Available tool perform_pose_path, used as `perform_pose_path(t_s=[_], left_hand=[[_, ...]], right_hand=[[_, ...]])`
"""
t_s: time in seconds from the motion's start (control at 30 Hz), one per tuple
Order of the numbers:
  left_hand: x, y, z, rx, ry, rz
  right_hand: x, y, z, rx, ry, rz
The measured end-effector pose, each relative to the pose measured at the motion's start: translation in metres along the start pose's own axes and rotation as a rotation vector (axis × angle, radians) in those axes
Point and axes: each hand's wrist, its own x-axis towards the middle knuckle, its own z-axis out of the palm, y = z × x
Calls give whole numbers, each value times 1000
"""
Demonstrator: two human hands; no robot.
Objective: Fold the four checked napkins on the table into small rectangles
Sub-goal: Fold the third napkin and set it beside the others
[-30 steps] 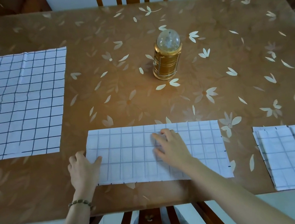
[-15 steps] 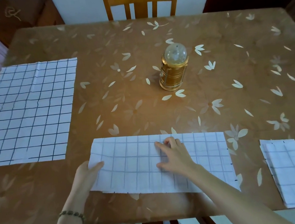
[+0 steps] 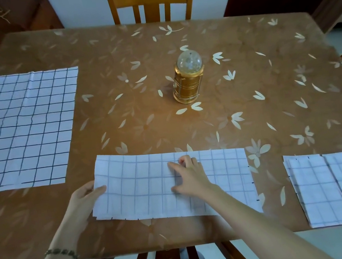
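Brown leaf-printed table (image 3: 110,50) carries checked napkins (image 3: 141,188) and a gold lantern (image 3: 188,78).

L grip (image 3: 85,196) now pinches napkin (image 3: 141,188) edge (thumb on top).

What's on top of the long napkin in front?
On the long napkin: right hand resting at its middle, left hand pinching its left edge, thumb on top. Fingers underneath are hidden.

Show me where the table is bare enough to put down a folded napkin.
Widest bare patch: right of the lantern, beyond the folded napkins. Also between the open napkin and the lantern, and the near left corner below the open napkin. Crowded: the near edge, where the left hand and right hand are on the half-folded napkin.
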Motion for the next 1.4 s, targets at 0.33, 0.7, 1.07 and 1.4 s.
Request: perform_pose_path(t_s=[0.33,0.7,1.07,1.4], left_hand=[[-68,62,11,29,-27,208],[-113,105,68,111,-213,432],[-122,114,208,237,-202,502],[-117,89,285,377,-330,469]], right_hand=[[2,0,-9,-71,-99,-19],[1,1,-13,-132,-97,6],[-45,29,-66,1113,128,285],[-80,102,-66,1386,209,497]])
